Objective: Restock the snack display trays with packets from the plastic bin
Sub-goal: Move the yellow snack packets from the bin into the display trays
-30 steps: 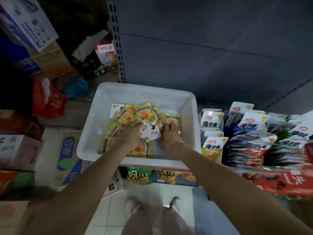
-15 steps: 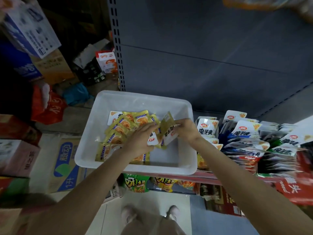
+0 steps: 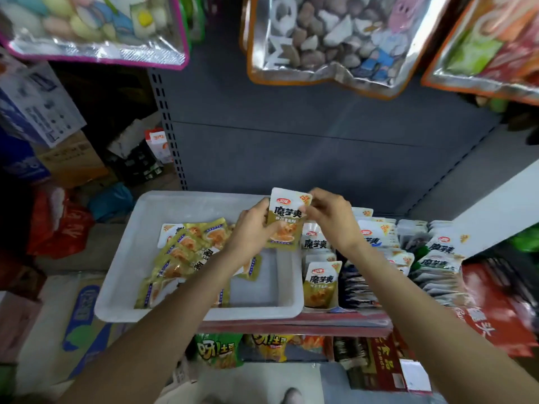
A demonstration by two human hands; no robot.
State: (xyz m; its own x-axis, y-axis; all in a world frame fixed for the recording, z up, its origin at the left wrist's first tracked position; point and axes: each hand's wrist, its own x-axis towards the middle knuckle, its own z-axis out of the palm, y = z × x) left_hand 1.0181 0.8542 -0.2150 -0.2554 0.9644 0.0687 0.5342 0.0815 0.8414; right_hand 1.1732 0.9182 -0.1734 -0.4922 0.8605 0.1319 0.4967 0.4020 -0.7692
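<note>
**Two hands, one packet**

Both hands hold one snack packet (image 3: pixel 285 220) up over the far right corner of the white bin (image 3: pixel 140 259). Left hand (image 3: pixel 253 232) grips its left side with curled fingers. Right hand (image 3: pixel 331 217) pinches its top right corner. The packet stands upright, white on top and gold below.

Three big shiny bags (image 3: pixel 329 39) hang high above the bin. Behind the bin is a grey shelf wall (image 3: pixel 306 126). The bin sits on a red shelf edge (image 3: pixel 291 323). Left of the bin, brown and white boxes (image 3: pixel 67 316) are piled on the floor, with a red bag (image 3: pixel 62 225) near them.

One bin is here. Inside it, a heap of gold packets (image 3: pixel 189 258) lies flat on the left side, too mixed up to count. The right side of its floor is bare.

Right of the bin, touching it, are the display trays (image 3: pixel 376 266). Packets stand up in rows there. The row next to the bin has gold ones like the held packet (image 3: pixel 320 284). Rows farther right look blue, then green. Below the bin, on a lower shelf, are a green bag (image 3: pixel 217 349) and a yellow bag (image 3: pixel 271 346).
</note>
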